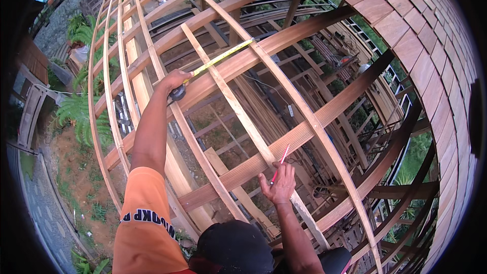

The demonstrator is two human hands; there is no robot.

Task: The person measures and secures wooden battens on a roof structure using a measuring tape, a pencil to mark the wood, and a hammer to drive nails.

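My left hand (176, 79) is closed around a tape measure (177, 93) with a dark case, beside a thin wooden batten. Its yellow blade (223, 57) runs out to the upper right, crosses a loose-ended batten (228, 96) and reaches a longer batten (289, 94). Lower down, my right hand (280, 185) holds a slim red pencil (280, 164), its pale end pointing up. That hand lies over the middle batten, near a wide rafter (291, 141). Part of the pencil is hidden by the fingers.
Battens cross thick rafters (324, 33) in an open roof frame. Wooden shingles (406, 35) cover the right side. Through the gaps, stacked boards (253, 106) show below. Ferns (83, 114) and bare soil (81, 172) lie at the left, with a paved path (43, 213) beyond.
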